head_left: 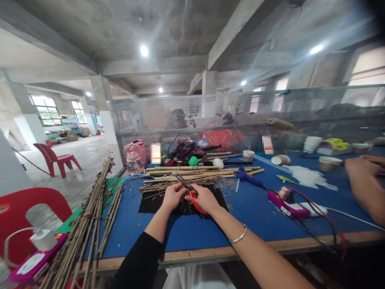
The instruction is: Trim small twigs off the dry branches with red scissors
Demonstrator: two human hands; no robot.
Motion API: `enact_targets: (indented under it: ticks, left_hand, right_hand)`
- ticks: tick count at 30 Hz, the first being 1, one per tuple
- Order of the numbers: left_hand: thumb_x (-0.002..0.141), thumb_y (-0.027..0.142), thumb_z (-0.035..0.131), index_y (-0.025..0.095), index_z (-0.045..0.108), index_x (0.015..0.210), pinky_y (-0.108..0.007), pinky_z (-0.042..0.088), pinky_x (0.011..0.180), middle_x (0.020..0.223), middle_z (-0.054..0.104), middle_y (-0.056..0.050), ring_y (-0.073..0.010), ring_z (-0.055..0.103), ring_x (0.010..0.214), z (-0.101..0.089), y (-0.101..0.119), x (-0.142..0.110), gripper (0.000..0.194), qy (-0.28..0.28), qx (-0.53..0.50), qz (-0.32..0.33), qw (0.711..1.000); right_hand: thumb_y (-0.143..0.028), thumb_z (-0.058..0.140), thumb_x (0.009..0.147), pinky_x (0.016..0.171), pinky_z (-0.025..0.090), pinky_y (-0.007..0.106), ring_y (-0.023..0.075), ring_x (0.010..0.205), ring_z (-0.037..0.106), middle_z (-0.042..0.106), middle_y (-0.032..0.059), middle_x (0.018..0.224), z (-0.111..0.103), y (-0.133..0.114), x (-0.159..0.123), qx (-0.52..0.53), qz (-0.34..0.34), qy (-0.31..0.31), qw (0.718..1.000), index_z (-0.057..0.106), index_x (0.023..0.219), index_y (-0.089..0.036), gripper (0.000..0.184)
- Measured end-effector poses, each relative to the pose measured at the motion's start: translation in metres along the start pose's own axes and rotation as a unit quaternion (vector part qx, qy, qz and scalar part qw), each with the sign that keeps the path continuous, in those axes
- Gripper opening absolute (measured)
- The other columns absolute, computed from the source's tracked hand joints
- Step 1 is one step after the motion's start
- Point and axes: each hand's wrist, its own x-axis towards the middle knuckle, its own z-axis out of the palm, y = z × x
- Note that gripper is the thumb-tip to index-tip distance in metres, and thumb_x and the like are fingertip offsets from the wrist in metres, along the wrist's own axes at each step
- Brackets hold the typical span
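My right hand is closed around the red-handled scissors, whose dark blades point up and left over the table. Close beside it my left hand is closed, fingertips pinched near the blades; what it holds is too small to make out. Under both hands lies a black cloth strewn with dry plant scraps. Just beyond my hands is a bundle of thin dry twigs, and behind that several smoother cane sticks lie crosswise.
Long dry stalks lie along the table's left side. A blue glue gun and a purple power strip with trailing cables are to the right. Another person's arm reaches in at far right. A perforated metal screen stands behind.
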Motion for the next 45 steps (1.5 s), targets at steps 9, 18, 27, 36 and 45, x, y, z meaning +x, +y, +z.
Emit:
enact_targets:
  ticks: [9,18,27,36,45]
  left_hand:
    - [0.072,0.031,0.056,0.015,0.066,0.095,-0.022,0.035,0.053,0.059,0.056,0.001,-0.0099,0.044,0.052,-0.003,-0.002,0.000,0.030,0.032,0.131,0.058,0.989]
    - [0.069,0.029,0.060,0.018,0.071,0.079,-0.028,0.041,0.077,0.088,0.060,-0.006,-0.0167,0.054,0.081,-0.003,0.001,0.001,0.018,0.103,0.201,0.078,0.971]
    - [0.078,0.031,0.048,0.017,0.069,0.088,-0.028,0.042,0.078,0.081,0.068,-0.004,-0.0182,0.059,0.078,0.000,0.007,-0.004,0.028,0.000,0.133,0.080,0.988]
    - [0.078,0.032,0.048,0.015,0.068,0.093,-0.027,0.042,0.077,0.084,0.068,-0.005,-0.0184,0.058,0.079,0.001,0.003,-0.002,0.030,-0.012,0.103,0.082,0.991]
    - [0.075,0.037,0.052,0.012,0.061,0.098,-0.019,0.033,0.042,0.051,0.051,0.003,-0.0073,0.043,0.041,0.006,0.000,0.001,0.035,0.032,-0.015,-0.065,0.997]
  right_hand:
    - [-0.045,0.056,0.074,0.067,0.041,0.024,0.0196,0.081,0.062,0.068,0.0036,0.088,0.005,0.008,0.002,0.007,0.022,-0.009,1.000,0.058,0.105,-0.027,0.036]
    - [-0.050,0.051,0.076,0.068,0.041,0.024,0.0194,0.085,0.062,0.067,0.0024,0.091,0.002,0.003,0.001,-0.013,0.006,0.012,1.000,0.056,0.105,-0.028,0.037]
    - [-0.052,0.056,0.071,0.079,0.039,0.029,0.0206,0.100,0.054,0.059,0.0066,0.108,0.001,0.000,0.000,-0.041,0.000,0.023,0.999,0.050,0.111,-0.023,0.049]
    - [-0.051,0.059,0.069,0.085,0.038,0.034,0.0227,0.100,0.050,0.056,0.0101,0.104,0.012,0.007,0.005,-0.059,-0.028,0.068,0.996,0.049,0.112,-0.018,0.055]
    - [-0.047,0.056,0.073,0.084,0.038,0.035,0.0220,0.098,0.051,0.056,0.0108,0.104,0.010,0.012,0.008,-0.036,-0.010,0.114,0.993,0.047,0.114,-0.016,0.052]
